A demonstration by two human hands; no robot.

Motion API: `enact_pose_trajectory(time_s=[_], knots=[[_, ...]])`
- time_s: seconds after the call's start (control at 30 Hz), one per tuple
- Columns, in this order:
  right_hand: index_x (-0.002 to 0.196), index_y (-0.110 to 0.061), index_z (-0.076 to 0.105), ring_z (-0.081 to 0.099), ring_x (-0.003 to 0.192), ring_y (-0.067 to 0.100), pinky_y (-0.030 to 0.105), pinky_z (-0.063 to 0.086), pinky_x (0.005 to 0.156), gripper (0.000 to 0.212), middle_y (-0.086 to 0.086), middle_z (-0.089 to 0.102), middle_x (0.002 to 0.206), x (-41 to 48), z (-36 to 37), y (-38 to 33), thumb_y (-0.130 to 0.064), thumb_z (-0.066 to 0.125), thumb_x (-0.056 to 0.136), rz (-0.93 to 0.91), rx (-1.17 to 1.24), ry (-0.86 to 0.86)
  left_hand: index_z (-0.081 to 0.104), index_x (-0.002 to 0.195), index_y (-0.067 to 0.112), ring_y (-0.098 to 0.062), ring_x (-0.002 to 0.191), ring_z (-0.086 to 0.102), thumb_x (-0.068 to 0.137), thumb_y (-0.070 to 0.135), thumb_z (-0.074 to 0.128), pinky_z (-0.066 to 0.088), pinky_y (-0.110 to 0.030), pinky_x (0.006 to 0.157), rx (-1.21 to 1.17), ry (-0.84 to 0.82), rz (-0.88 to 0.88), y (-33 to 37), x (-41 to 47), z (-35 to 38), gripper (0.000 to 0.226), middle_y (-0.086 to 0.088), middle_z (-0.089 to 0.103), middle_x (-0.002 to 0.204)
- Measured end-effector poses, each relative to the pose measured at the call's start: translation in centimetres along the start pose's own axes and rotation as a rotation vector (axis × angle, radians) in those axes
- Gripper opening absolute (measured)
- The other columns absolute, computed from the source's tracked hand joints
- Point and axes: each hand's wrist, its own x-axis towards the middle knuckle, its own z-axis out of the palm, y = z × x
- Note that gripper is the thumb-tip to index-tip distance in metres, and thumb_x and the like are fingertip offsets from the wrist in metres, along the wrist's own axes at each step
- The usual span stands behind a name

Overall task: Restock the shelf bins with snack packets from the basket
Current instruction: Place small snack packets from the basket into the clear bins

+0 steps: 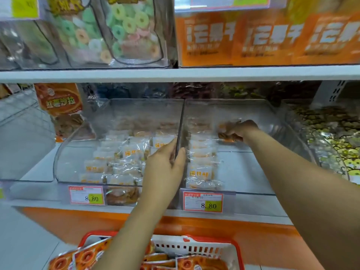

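Two clear plastic shelf bins stand side by side. The left bin (pixel 64 152) holds several clear snack packets (pixel 132 151) with orange print. The right bin (pixel 253 168) has a row of the same packets (pixel 200 170) along its left wall. My left hand (pixel 165 164) grips the divider wall (pixel 180 129) between the bins, thumb on one side and fingers on the other. My right hand (pixel 240 129) reaches deep into the right bin and holds orange snack packets (pixel 226 138) near its back. A red-rimmed white basket (pixel 194 248) below holds several orange packets (pixel 85 258).
Price tags reading 8.80 (pixel 86 195) (pixel 202 202) hang on the bins' fronts. An orange pouch (pixel 60 100) leans at the left. On the upper shelf (pixel 175 74) stand jars of ring candy (pixel 128 30) and orange boxes (pixel 268 38). Another bin (pixel 331 137) of dark-patterned goods is at the right.
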Motion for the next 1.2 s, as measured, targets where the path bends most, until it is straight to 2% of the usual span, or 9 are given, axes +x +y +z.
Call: enact_pose_trajectory(time_s=[0.13, 0.23, 0.37, 0.47, 0.53, 0.67, 0.87, 1.07, 1.2], knots=[[0.098, -0.003, 0.061, 0.064, 0.089, 0.021, 0.026, 0.049, 0.074, 0.034, 0.010, 0.066, 0.101, 0.0, 0.8, 0.0, -0.030, 0.073, 0.081, 0.020, -0.156, 0.081, 0.064, 0.117, 0.030, 0.002, 0.082, 0.060, 0.097, 0.027, 0.050, 0.047, -0.014, 0.070, 0.007, -0.002, 0.001, -0.3, 0.0, 0.3, 0.025, 0.011, 0.068, 0.087], [0.097, -0.008, 0.059, 0.060, 0.085, 0.022, 0.027, 0.049, 0.070, 0.026, 0.009, 0.062, 0.094, -0.3, 0.8, 0.0, -0.023, 0.074, 0.082, 0.011, -0.162, 0.049, 0.063, 0.122, 0.030, 0.005, 0.082, 0.059, 0.097, 0.027, 0.050, 0.043, -0.006, 0.067, 0.021, 0.004, -0.009, -0.3, 0.1, 0.4, 0.029, 0.014, 0.066, 0.085], [0.100, -0.008, 0.056, 0.063, 0.100, 0.027, 0.030, 0.049, 0.089, 0.020, 0.015, 0.061, 0.101, -1.1, 0.2, -0.5, -0.019, 0.066, 0.088, 0.004, -0.249, 0.026, 0.061, 0.124, 0.031, -0.001, 0.084, 0.061, 0.097, 0.027, 0.049, 0.052, -0.023, 0.076, 0.013, 0.001, -0.020, -0.1, 0.0, 0.4, 0.030, 0.010, 0.068, 0.089], [0.127, -0.003, 0.051, 0.054, 0.094, 0.028, 0.037, 0.049, 0.091, 0.035, 0.016, 0.054, 0.104, -2.3, 0.5, -0.7, -0.014, 0.056, 0.094, 0.033, -0.256, -0.057, 0.062, 0.124, 0.029, -0.001, 0.083, 0.061, 0.097, 0.026, 0.049, 0.052, -0.024, 0.076, 0.007, 0.002, -0.026, 0.0, -0.1, 0.4, 0.030, 0.009, 0.068, 0.089], [0.125, -0.006, 0.051, 0.049, 0.097, 0.028, 0.044, 0.050, 0.091, 0.031, 0.012, 0.050, 0.109, -3.5, 1.0, -0.9, -0.015, 0.053, 0.096, 0.082, -0.116, -0.153, 0.062, 0.124, 0.027, 0.000, 0.082, 0.061, 0.098, 0.026, 0.048, 0.051, -0.020, 0.073, 0.011, 0.004, -0.022, 0.0, -0.1, 0.3, 0.030, 0.009, 0.068, 0.089], [0.139, -0.016, 0.044, 0.043, 0.131, 0.036, 0.067, 0.038, 0.097, 0.052, 0.010, 0.045, 0.143, -4.1, 2.7, -1.7, -0.046, 0.045, 0.097, 0.208, 0.171, -0.482, 0.062, 0.124, 0.025, -0.001, 0.076, 0.060, 0.098, 0.027, 0.047, 0.049, -0.018, 0.067, 0.025, 0.008, -0.007, 0.0, -0.1, 0.3, 0.030, 0.008, 0.068, 0.087], [0.121, -0.013, 0.059, 0.065, 0.102, 0.027, 0.049, 0.053, 0.088, 0.041, 0.007, 0.067, 0.113, -5.9, 4.4, -2.8, -0.043, 0.052, 0.094, 0.215, 0.270, -0.434, 0.064, 0.120, 0.023, -0.003, 0.074, 0.059, 0.098, 0.026, 0.049, 0.050, -0.022, 0.066, -0.002, 0.004, -0.006, -0.2, 0.0, 0.3, 0.027, 0.008, 0.066, 0.081], [0.110, -0.004, 0.061, 0.055, 0.084, 0.025, 0.032, 0.046, 0.077, 0.031, 0.011, 0.061, 0.093, -9.4, 2.4, -3.3, -0.029, 0.056, 0.093, -0.071, 0.111, -0.207, 0.065, 0.116, 0.025, -0.006, 0.063, 0.057, 0.098, 0.035, 0.049, 0.038, -0.017, 0.055, -0.004, -0.018, 0.006, 0.1, 0.3, 0.0, 0.026, 0.009, 0.060, 0.071], [0.078, -0.003, 0.063, 0.050, 0.063, 0.022, 0.029, 0.041, 0.060, 0.019, 0.011, 0.055, 0.071, -14.3, -0.8, -2.3, -0.020, 0.060, 0.087, -0.291, 0.110, 0.001, 0.052, 0.134, 0.018, -0.017, 0.115, 0.056, 0.098, 0.031, 0.050, 0.045, -0.034, 0.098, 0.101, 0.005, 0.082, 0.4, -2.2, -1.2, 0.039, -0.003, 0.062, 0.125]])
